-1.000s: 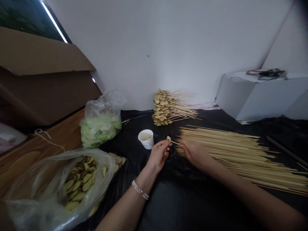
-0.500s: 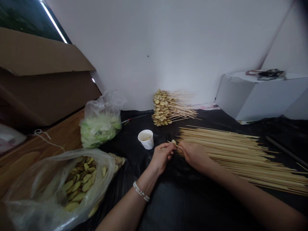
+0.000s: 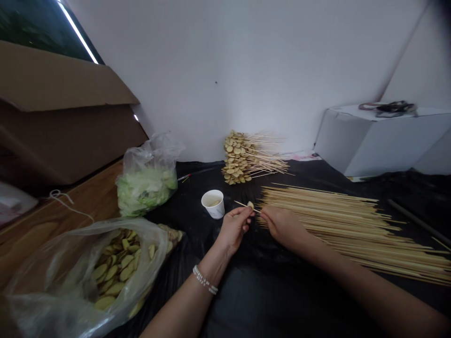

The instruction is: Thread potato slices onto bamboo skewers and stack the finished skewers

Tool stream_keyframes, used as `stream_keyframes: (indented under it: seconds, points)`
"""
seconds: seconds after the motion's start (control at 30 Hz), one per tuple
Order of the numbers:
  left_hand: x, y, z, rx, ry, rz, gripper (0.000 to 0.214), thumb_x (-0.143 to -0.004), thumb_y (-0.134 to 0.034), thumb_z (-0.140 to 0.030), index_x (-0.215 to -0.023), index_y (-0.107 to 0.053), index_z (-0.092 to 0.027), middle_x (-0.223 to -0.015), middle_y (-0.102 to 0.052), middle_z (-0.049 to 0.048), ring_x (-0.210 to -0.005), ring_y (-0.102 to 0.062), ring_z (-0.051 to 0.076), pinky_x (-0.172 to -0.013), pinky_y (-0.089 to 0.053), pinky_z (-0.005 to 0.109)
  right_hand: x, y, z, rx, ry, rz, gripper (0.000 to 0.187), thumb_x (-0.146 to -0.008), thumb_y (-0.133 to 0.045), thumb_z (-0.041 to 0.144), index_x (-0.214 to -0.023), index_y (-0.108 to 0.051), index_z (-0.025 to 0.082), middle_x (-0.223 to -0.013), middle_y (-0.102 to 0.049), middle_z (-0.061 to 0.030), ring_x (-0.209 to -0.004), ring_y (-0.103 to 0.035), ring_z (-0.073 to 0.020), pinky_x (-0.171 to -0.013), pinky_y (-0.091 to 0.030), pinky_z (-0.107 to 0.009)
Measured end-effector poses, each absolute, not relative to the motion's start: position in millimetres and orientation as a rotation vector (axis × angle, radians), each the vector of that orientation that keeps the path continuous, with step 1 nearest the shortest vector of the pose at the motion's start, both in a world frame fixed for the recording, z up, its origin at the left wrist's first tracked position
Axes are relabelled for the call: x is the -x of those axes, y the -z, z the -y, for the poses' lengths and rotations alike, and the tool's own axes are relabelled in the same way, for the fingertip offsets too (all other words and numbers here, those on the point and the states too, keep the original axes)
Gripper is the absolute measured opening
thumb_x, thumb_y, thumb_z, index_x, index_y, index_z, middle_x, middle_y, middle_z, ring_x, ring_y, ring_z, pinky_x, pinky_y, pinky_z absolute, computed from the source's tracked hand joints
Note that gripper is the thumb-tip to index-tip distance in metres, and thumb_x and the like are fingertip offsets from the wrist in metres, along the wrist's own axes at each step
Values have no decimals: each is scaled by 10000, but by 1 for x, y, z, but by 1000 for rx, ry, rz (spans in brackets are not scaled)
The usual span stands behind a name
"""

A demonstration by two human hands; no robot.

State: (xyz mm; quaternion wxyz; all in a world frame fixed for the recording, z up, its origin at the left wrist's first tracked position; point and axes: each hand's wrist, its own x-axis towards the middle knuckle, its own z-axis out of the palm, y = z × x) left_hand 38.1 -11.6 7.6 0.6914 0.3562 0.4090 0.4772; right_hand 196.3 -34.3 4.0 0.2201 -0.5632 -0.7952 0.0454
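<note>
My left hand (image 3: pixel 234 227) pinches a small pale potato slice (image 3: pixel 250 205) between thumb and fingers. My right hand (image 3: pixel 282 226) is closed on a thin bamboo skewer (image 3: pixel 240 203) whose tip sticks out to the left past the slice, so the slice sits on the stick. Both hands meet above the black sheet (image 3: pixel 268 291), just left of a wide heap of bare skewers (image 3: pixel 352 220). A clear bag of potato slices (image 3: pixel 109 270) lies open at my lower left.
A white paper cup (image 3: pixel 213 203) stands left of my hands. A stack of filled skewers (image 3: pixel 243 157) leans by the wall. A bag of green leaves (image 3: pixel 148 180), a cardboard box (image 3: pixel 63 117) and a white box (image 3: pixel 380 138) ring the work area.
The slice, first held off the skewer tip, now sits threaded on it. The skewer tip has come through and pokes out to the left. My hands closed together slightly.
</note>
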Motion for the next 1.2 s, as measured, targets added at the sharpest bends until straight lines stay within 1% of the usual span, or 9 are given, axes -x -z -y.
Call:
stream_keyframes:
  seconds: [0.33,0.53,0.63,0.7,0.83,0.93,1.03,1.13,1.2]
  points:
    - [-36,-10,9,-765,-1131,-903,309,-548,-827,-343,-678,-670,-111,-695,-614,26,-522,-439,20,-402,-256,130,-197,-6,34,1534,-144,2180,261,-934,-369,244,-789,-573,170,-754,-657,-58,-694,-568,-156,-640,-320,-260]
    - [-43,-5,16,-866,-1025,-887,293,-593,-809,-329,-685,-669,-89,-687,-615,38,-495,-430,16,-384,-262,121,-194,-4,36,1498,-182,2196,261,-929,-353,211,-806,-580,169,-770,-662,-63,-694,-576,-156,-637,-327,-259]
    - [-42,-4,14,-724,-1007,-834,240,-679,-761,-297,-721,-662,-83,-695,-610,36,-490,-447,12,-372,-287,94,-196,-6,34,1497,-202,2179,261,-932,-347,213,-829,-583,172,-795,-668,-68,-715,-584,-162,-649,-338,-258]
    - [-39,-5,10,-525,-955,-777,211,-779,-673,-290,-792,-661,-79,-716,-617,47,-519,-501,26,-392,-352,85,-199,-8,33,1490,-188,2147,263,-934,-338,211,-830,-577,175,-797,-665,-72,-724,-582,-166,-659,-345,-260]
    - [-30,-10,3,-243,-840,-662,244,-899,-471,-210,-990,-627,-46,-861,-661,123,-731,-644,114,-591,-529,157,-206,-10,29,1464,-132,2080,262,-935,-331,230,-797,-549,185,-765,-645,-63,-689,-563,-165,-650,-347,-266]
    - [-27,-11,1,-210,-845,-608,332,-854,-434,-93,-1159,-549,-34,-974,-661,159,-894,-662,181,-758,-558,259,-208,-10,28,1454,-100,2060,265,-937,-328,238,-787,-540,188,-749,-632,-53,-662,-546,-161,-636,-339,-269]
    - [-25,-8,1,-238,-838,-565,554,-733,-418,20,-1284,-444,-35,-1042,-648,170,-991,-644,218,-856,-536,328,-208,-11,29,1452,-100,2058,272,-936,-331,250,-772,-540,188,-718,-619,-45,-634,-530,-157,-622,-333,-270]
    - [-25,-6,2,-307,-836,-537,782,-578,-373,113,-1346,-369,-40,-1115,-627,175,-1068,-614,220,-921,-499,336,-208,-12,29,1442,-166,2025,267,-927,-354,254,-769,-558,186,-709,-620,-42,-632,-533,-158,-617,-337,-272]
    - [-26,-6,3,-350,-834,-531,831,-552,-358,135,-1361,-355,-55,-1153,-617,171,-1095,-600,215,-946,-480,330,-207,-14,29,1399,-280,1970,256,-915,-380,249,-777,-585,185,-711,-631,-37,-642,-544,-158,-626,-354,-269]
